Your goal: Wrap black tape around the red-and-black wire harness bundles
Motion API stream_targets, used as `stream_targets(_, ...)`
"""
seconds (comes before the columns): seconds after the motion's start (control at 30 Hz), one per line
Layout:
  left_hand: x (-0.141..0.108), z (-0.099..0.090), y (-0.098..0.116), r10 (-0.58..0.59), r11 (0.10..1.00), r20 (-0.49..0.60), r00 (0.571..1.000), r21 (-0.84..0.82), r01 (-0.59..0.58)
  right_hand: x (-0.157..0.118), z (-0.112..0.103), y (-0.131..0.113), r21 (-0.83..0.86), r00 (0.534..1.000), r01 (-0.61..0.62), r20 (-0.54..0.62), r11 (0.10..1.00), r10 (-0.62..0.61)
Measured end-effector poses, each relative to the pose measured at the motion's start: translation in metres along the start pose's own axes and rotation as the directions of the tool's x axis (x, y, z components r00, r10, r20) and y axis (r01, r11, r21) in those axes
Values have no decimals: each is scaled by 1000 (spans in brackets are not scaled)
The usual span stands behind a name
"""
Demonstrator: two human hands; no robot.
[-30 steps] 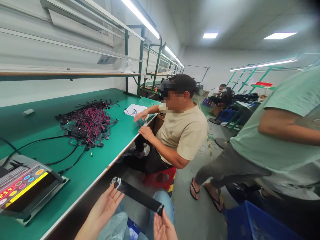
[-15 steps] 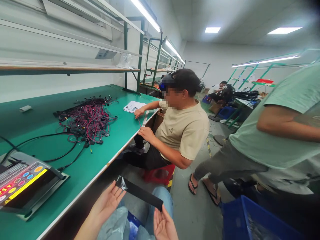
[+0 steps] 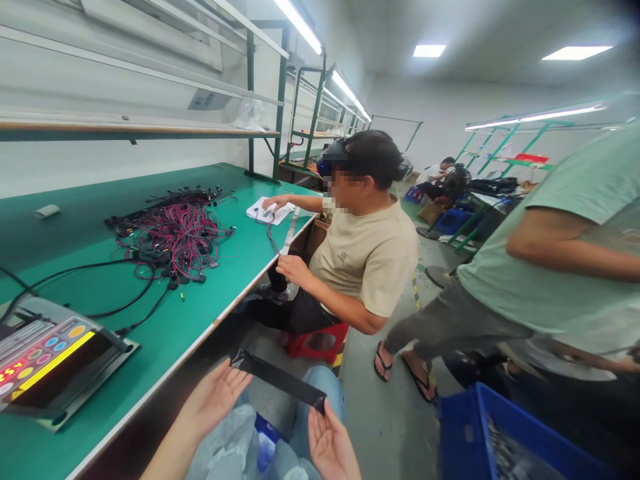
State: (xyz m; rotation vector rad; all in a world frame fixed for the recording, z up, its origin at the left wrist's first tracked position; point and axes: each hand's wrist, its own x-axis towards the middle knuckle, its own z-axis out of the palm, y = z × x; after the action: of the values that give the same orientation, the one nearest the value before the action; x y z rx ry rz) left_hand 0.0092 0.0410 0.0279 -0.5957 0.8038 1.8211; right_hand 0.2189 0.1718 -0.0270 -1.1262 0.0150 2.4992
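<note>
A flat, glossy black strip of tape (image 3: 283, 380) is stretched above my lap, slanting down to the right. My left hand (image 3: 220, 393), palm up, pinches its left end between thumb and fingers. The right end is gripped by my right hand (image 3: 327, 437), with the thumb on the edge and the other fingers curled below. To the left is the green workbench (image 3: 200, 327), its white front edge running past my left forearm. A light blue garment (image 3: 220, 443) covers my lap under the strip.
On the bench lie a heap of red and black wires (image 3: 185, 233) and a machine with coloured buttons (image 3: 50, 367). A seated co-worker (image 3: 360, 260) handles a wire beside some paper (image 3: 256, 211). At right are a standing person (image 3: 545, 267) and a blue crate (image 3: 463, 433).
The bright glare on the strip's left end has faded as the strip tilts slightly. My hands have barely moved. The co-worker's far hand has shifted onto the paper, and the wire hangs slack.
</note>
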Motion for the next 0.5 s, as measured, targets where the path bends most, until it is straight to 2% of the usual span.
stream_targets(0.13, 1, -2, 1, -1, 1000, -10, 1000, -21, 1, 0, 2, 4, 95, 994, -30, -102, 995, 40)
stream_targets(0.3, -1, 3, 0, 14, 1000, -12, 1000, -26, -14, -1, 7, 7, 96, 994, -31, -100, 995, 41)
stream_targets(0.5, 0, 8, -2, 75, 997, -86, 993, -15, -77, -1, 6, 1, 116, 997, -15, -70, 993, 24)
